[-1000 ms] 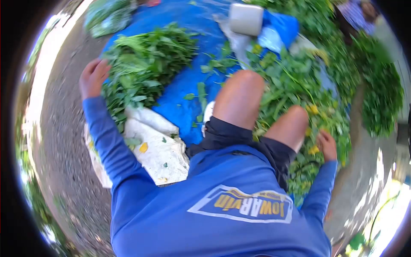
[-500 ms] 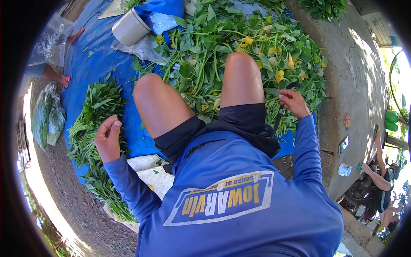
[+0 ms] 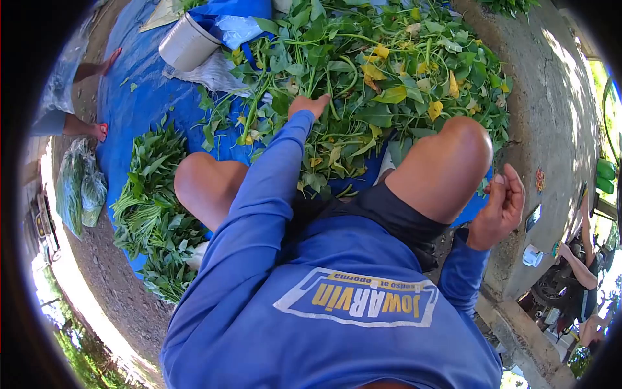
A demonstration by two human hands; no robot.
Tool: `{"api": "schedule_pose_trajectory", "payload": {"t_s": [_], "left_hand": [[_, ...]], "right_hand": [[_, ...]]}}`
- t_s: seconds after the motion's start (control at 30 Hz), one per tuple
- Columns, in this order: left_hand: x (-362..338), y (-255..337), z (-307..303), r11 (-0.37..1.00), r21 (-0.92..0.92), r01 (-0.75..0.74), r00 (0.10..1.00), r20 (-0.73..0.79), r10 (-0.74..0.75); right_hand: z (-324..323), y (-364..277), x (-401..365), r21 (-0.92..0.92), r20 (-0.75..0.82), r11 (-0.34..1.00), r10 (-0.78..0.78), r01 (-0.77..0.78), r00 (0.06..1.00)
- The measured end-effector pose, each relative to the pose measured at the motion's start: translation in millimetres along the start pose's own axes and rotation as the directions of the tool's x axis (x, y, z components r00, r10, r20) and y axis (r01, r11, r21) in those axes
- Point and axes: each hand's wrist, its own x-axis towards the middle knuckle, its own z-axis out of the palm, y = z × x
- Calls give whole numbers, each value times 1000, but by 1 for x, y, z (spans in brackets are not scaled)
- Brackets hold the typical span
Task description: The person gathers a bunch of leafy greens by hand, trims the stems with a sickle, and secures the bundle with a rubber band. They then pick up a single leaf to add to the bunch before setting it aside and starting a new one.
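My left hand [image 3: 310, 107] reaches across the middle into a big heap of leafy greens [image 3: 363, 78] with long stems and some yellow leaves. Its thumb points right along a green stem, while the other fingers are hidden among the leaves, so I cannot see what they grip. To the right of my raised knee, my right hand [image 3: 500, 209] is lifted, palm partly showing. Its fingers are curled toward the thumb; anything small between them I cannot make out. On the left lies a row of neatly gathered greens [image 3: 152, 204] with stems aligned.
A blue tarp [image 3: 133, 107] lies under the greens. At its far end stand a tipped whitish bucket [image 3: 189, 44] and a blue bag [image 3: 236, 10]. Plastic-wrapped greens [image 3: 81, 185] lie at left, near another person's feet [image 3: 100, 131]. Right are a concrete ledge [image 3: 544, 117] and a white cup [image 3: 532, 255].
My left hand has moved from the gathered greens at left into the heap. My right hand has drawn back from the heap toward the right. My knees have spread apart.
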Motion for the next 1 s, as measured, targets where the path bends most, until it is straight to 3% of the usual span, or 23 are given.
{"api": "schedule_pose_trajectory", "payload": {"t_s": [0.1,0.2,0.3,0.4,0.5,0.6,0.63,0.83,0.9,1.0], "left_hand": [[6,12,41,989,60,138,966,-231,-121],[21,20,35,986,84,145,985,-101,-137],[58,0,42,998,-9,69,997,-20,-69],[69,-7,47,998,49,36,990,-142,-29],[52,13,31,985,171,26,995,-103,-9],[73,6,29,993,116,-6,989,-143,22],[74,1,29,999,44,-28,944,-327,41],[109,-62,-80,986,-123,-110,810,-586,17],[139,-95,-112,963,-261,-70,774,-623,-112],[146,-121,-120,997,23,-78,831,-551,78]], "right_hand": [[9,8,-23,-149,18,978,-147,148,989],[12,19,-20,-193,-36,943,-283,271,959],[5,21,-10,-142,-95,977,-170,156,981],[11,22,-5,-154,-114,979,-150,131,982],[17,23,-3,-124,-32,976,-185,180,982],[21,15,-2,-175,43,965,-189,194,981],[19,15,-4,-166,24,972,-167,169,986],[18,21,-5,-171,-19,975,-148,143,989],[27,15,-1,-175,-48,972,-168,158,985],[28,17,-1,-159,-67,976,-160,148,985]]}}
